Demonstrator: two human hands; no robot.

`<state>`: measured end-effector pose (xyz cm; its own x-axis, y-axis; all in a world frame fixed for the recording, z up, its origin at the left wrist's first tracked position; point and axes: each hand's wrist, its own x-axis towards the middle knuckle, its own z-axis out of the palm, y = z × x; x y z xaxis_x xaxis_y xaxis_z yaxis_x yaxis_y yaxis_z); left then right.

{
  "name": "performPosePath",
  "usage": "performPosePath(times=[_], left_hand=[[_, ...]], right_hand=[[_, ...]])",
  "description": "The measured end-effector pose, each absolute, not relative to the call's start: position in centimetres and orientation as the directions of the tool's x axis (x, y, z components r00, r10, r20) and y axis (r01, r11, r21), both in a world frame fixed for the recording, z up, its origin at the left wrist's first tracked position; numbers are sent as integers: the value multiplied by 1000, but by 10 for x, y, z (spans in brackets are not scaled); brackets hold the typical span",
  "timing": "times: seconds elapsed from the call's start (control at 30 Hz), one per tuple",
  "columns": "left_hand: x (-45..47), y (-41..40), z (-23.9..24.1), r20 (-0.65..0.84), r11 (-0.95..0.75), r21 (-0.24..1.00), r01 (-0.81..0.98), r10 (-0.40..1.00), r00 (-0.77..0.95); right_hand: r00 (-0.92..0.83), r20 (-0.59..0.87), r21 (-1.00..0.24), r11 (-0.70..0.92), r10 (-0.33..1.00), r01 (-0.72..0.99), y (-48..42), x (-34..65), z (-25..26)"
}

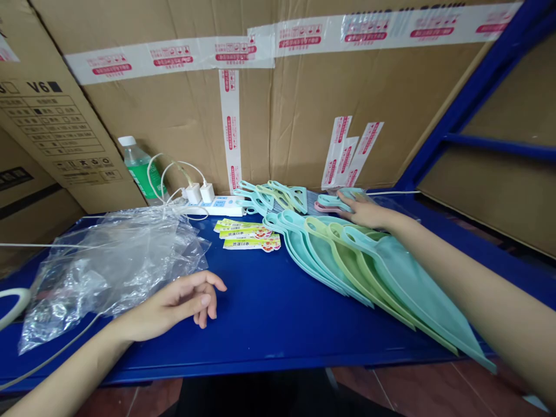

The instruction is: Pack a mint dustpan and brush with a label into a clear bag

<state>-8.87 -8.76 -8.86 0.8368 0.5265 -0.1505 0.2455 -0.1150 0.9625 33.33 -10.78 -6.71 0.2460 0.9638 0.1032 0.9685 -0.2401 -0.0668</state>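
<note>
My left hand (pixel 185 304) hovers above the blue tabletop (pixel 256 324), fingers loosely curled and apart, with nothing in them. Reaching to the back right, my right hand (pixel 369 212) has its fingers on a light-blue looped handle (pixel 332 200) in a small pile that also shows a pink handle (pixel 322 208). The fingers partly cover that pile. Below my right forearm, several translucent dustpans (pixel 417 289) in light blue and green lie overlapped in a fan. Small light-blue and green hand brushes (pixel 278 196) lie behind them, bristles partly visible.
Crumpled clear plastic bags (pixel 125 249) cover the left side. Yellow printed cards (pixel 247 236) lie mid-table. A power strip (pixel 221 205) with plugged-in white chargers and cables stands behind, beside a green-labelled bottle (pixel 143 168). Taped cardboard (pixel 174 116) and a blue frame (pixel 460 98) bound the back.
</note>
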Motion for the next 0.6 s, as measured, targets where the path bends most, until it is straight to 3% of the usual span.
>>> performPosePath(times=[0.37, 0.6], left_hand=[[-90, -88, -88, -175, -115, 957, 265, 501, 847], [-90, -89, -86, -192, -128, 949, 289, 494, 848]], right_hand=[[302, 81, -86, -295, 950, 952, -105, 333, -69], [238, 8, -102, -236, 971, 966, -116, 334, -58]])
